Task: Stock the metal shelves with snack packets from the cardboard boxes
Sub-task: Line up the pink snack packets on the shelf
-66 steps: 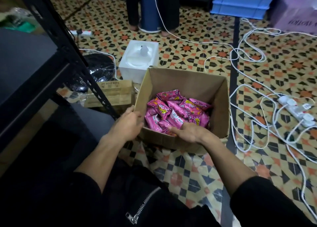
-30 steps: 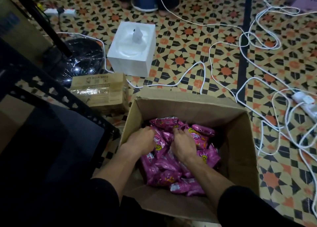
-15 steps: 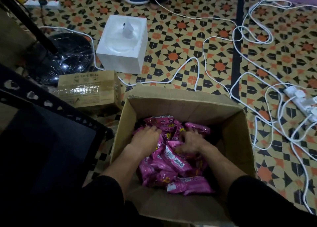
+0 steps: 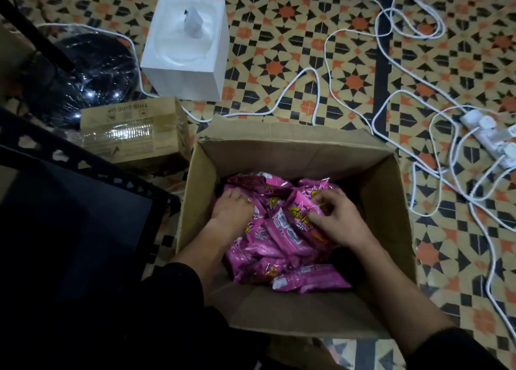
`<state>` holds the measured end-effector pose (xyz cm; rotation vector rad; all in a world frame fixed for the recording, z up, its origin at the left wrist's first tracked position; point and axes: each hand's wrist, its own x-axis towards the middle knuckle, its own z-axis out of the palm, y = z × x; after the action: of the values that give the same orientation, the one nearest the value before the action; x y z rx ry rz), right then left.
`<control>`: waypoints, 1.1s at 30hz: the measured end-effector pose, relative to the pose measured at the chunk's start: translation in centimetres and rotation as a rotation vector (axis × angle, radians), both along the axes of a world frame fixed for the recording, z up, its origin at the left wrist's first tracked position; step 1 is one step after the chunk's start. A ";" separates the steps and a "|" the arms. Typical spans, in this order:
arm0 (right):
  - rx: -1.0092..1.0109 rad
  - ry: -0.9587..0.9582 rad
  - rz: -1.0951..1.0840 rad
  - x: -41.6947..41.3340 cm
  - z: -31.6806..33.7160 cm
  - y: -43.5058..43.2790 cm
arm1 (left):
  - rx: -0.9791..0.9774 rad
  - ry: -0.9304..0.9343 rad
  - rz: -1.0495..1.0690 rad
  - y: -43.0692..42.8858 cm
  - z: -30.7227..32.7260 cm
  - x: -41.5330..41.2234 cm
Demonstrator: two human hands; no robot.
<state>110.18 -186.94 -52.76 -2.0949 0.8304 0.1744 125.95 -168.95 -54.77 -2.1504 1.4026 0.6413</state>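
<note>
An open cardboard box (image 4: 385, 191) stands on the tiled floor in front of me, holding several pink snack packets (image 4: 282, 246). Both my hands are down inside it. My left hand (image 4: 231, 210) presses into the left side of the pile with its fingers buried among the packets. My right hand (image 4: 337, 221) is curled over the right side, its fingers pinching the top of a pink packet. The black metal shelf (image 4: 83, 202) is at the left, its perforated rail running next to the box.
A white tissue box (image 4: 184, 54) sits on the floor beyond the carton. A smaller taped cardboard box (image 4: 131, 132) lies at the left, behind it a black plastic bag (image 4: 89, 76). White cables (image 4: 324, 90) and a power strip (image 4: 491, 135) sprawl at the right.
Both hands went from the box's near rim into the packets. In the last half second my right hand lifted and closed its fingers on a packet; the view tipped closer to the box.
</note>
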 end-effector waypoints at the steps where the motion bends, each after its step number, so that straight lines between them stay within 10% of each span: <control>1: -0.005 0.005 -0.028 -0.2 -0.2 -0.2 | -0.028 0.000 0.030 -0.1 0.2 0.0; 8: -0.027 0.029 -0.168 0.5 -0.8 -1.5 | -0.395 0.035 0.170 -2.6 3.3 1.1; 20: -0.006 0.078 -0.115 0.5 -1.8 -0.7 | -0.316 0.187 0.109 -3.9 1.2 1.0; 33: -0.019 -0.141 -0.089 2.7 3.7 1.6 | -0.606 0.617 0.812 -0.3 10.4 0.3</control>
<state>112.85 -185.38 -49.03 -2.0568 0.8411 -0.0291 126.25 -169.20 -44.35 -3.2372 1.0000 1.4102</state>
